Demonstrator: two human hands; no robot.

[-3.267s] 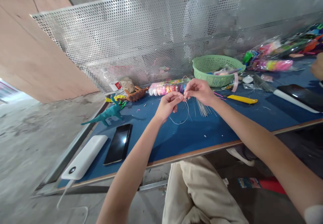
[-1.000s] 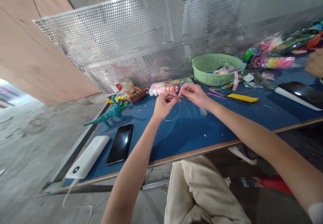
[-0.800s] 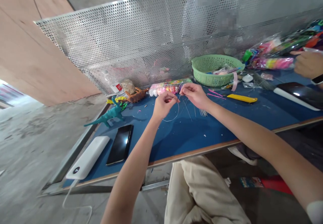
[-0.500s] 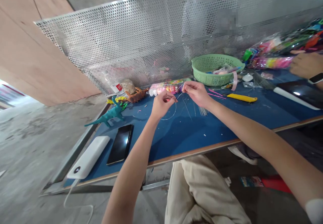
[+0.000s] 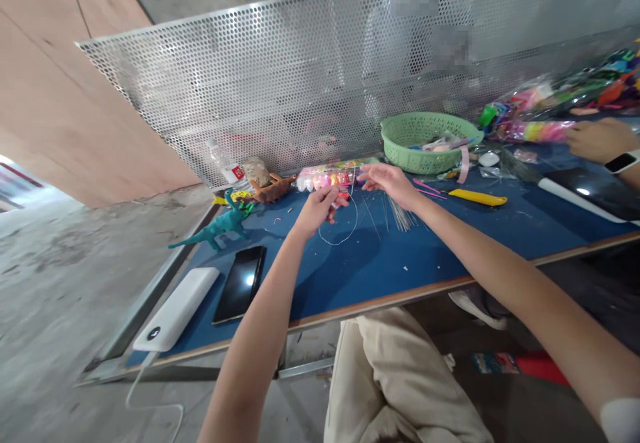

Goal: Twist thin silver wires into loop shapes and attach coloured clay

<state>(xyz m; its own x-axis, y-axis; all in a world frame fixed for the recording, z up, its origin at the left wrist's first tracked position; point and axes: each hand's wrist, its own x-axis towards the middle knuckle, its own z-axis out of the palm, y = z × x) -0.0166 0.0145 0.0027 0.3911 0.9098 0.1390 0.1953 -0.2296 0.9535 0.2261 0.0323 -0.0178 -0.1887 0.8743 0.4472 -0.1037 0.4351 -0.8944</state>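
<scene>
My left hand (image 5: 319, 211) is closed in a pinch above the blue table, holding a thin pale wire (image 5: 338, 244). The wire bends in a wide loop below and right of the fingers, and one end stands up. A small red piece (image 5: 344, 195) shows at those fingertips; whether it is held too, I cannot tell. To the right, my right hand (image 5: 389, 184) hovers apart from the wire, its fingers loosely spread and nothing visible in them. Beneath it lies a bundle of straight thin wires (image 5: 400, 215). Behind both hands is a clear pack of colourful soft pieces (image 5: 333, 178).
A green basket (image 5: 415, 156) and a yellow utility knife (image 5: 477, 197) lie to the right. On the left are a teal dinosaur (image 5: 215, 228), a black phone (image 5: 240, 284) and a white power bank (image 5: 177, 308). Another person's hand (image 5: 600, 140) is at far right.
My right hand has let go of the wire and its fingers have opened. My left hand keeps the wire, whose loop now hangs wider and its end stands free.
</scene>
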